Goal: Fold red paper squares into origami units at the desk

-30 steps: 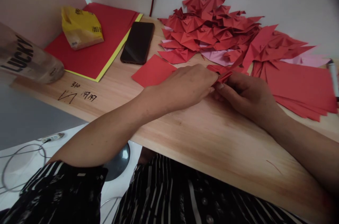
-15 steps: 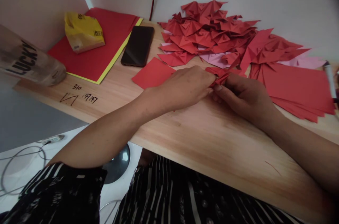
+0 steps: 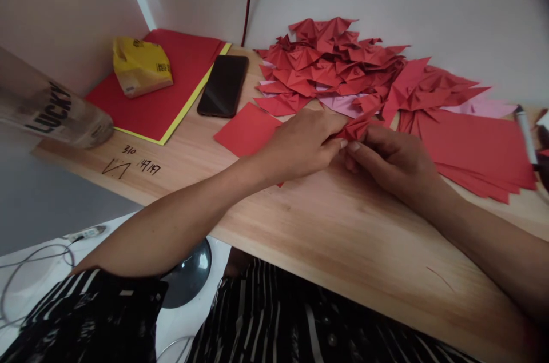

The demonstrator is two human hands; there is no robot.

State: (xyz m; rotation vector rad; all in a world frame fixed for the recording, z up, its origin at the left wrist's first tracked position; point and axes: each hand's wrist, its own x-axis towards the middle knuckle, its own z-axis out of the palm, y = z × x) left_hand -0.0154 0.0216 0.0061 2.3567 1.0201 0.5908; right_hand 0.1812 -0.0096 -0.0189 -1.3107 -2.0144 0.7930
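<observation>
Between my two hands is a small folded piece of red paper (image 3: 355, 129), held just above the wooden table (image 3: 317, 220). My left hand (image 3: 306, 140) pinches its left side with thumb and fingers. On the other side my right hand (image 3: 392, 157) grips it, thumb in front and fingers curled behind. The fingers hide much of its lower part. Beneath my left forearm and hand lies a flat red paper square (image 3: 249, 128), partly covered. Behind the hands rises a heap of folded red paper pieces (image 3: 334, 63), with some pink ones among them.
Right of the heap lies a fanned stack of red paper squares (image 3: 476, 148), with a marker (image 3: 525, 137) beside it. At the left are a black phone (image 3: 223, 86), red and yellow sheets (image 3: 141, 106), a yellow packet (image 3: 143, 68) and a clear bottle (image 3: 64, 114).
The view has shifted slightly, so the table's things sit lower in the picture. The folded paper has turned a little between my fingers, showing more of its front, and both hands still grip it.
</observation>
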